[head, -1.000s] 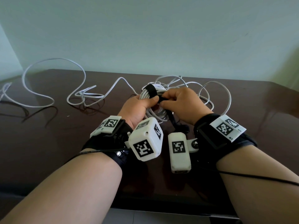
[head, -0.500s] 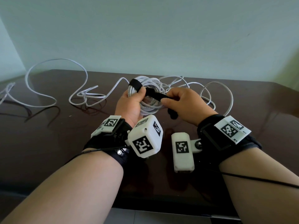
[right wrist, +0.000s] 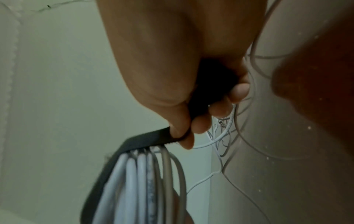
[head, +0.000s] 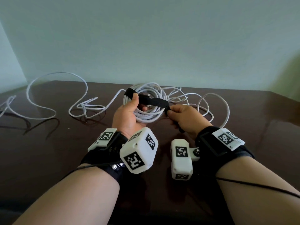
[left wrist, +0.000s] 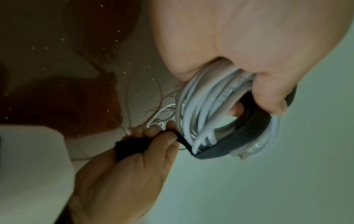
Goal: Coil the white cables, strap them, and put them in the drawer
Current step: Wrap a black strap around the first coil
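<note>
Change: since a second ago I see the coil [head: 146,103] lifted higher and opened out, and the strap [head: 152,101] drawn out longer toward the right.
Head, left hand [head: 128,114]: I see it curled round the white coil, held above the worktop's far middle, thumb pressing the strap's looped end on the coil's left side.
Head, right hand [head: 183,117]: it pinches the strap's free end, stretched across the coil.
Head, surface: a dark brown glossy worktop [head: 48,151]; a loose white cable [head: 53,98] trails toward its far left corner, more loops [head: 214,108] lie behind the right hand.
Head, room: a pale green wall [head: 146,38] stands behind the far edge.
Left wrist: my view shows the left hand [left wrist: 249,45] clasping the coil [left wrist: 203,109], the strap [left wrist: 241,133] running to the right hand [left wrist: 130,166].
Right wrist: the right hand [right wrist: 172,60] has thumb and fingers closed on the strap [right wrist: 134,144] over the coil [right wrist: 143,181]; the worktop [right wrist: 316,106] reflects the wall.
</note>
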{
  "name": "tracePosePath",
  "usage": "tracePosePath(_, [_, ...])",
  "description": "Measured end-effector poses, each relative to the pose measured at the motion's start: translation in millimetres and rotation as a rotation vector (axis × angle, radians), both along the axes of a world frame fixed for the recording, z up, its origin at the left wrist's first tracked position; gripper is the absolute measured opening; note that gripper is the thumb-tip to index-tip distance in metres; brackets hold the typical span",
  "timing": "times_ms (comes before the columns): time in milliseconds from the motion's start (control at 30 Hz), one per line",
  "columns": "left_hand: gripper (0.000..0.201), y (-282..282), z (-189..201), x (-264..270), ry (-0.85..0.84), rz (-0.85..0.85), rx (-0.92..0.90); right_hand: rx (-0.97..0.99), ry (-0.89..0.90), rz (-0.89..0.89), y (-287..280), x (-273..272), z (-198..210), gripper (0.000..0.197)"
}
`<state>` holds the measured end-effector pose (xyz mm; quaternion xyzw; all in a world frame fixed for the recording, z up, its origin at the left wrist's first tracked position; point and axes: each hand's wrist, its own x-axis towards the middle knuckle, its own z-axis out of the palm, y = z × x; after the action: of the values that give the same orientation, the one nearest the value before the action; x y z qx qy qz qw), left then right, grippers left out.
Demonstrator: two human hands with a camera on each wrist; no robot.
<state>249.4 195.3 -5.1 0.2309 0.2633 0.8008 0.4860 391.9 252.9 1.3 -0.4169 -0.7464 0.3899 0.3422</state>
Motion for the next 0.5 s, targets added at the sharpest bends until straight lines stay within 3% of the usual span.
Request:
tracePosePath(133, [0.050,2.5,-2.1,-3.5,0.034,-0.112,0.074,-0.059,0.028,0.053,0.1,-3.5,-1.6,0.018])
tracePosePath(333, [0.029,-3.7,-1.4,0.4,0.135,-0.236,0.182,-0.119,0.082,0.092,-6.0,1.4,0.1,0.027])
tracePosePath(433, [0.031,-5.0,-2.4,-0.6,0.108,-0.352,0.169,-0.118,-0.085,0.139,-9.1,0.0,3.5,0.020])
tracePosePath(500, [0.032,-8.3,-1.6,1.5,0.167,-0.423,0.112,-0.064,-0.162,0.143,-12.5,0.0,5.1,0.029])
